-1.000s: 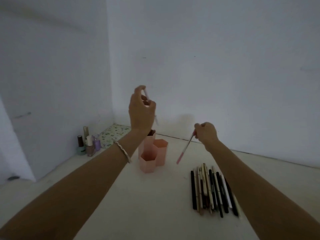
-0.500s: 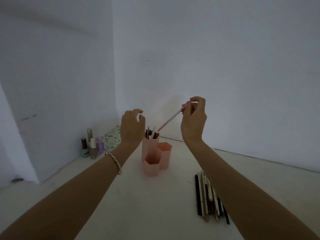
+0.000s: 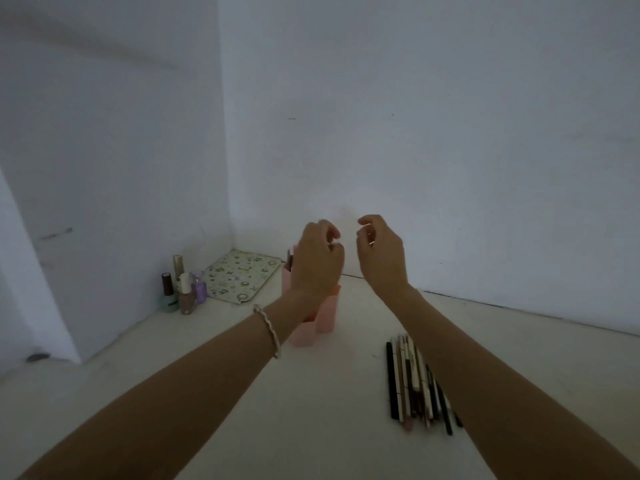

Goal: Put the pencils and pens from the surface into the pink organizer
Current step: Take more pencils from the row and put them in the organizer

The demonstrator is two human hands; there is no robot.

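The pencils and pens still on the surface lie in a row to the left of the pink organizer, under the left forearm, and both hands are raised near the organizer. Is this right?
One detail is wrong. The head view shows the row of pencils and pens to the right of the pink organizer, partly under the right forearm. The left hand and right hand are indeed raised near the organizer.
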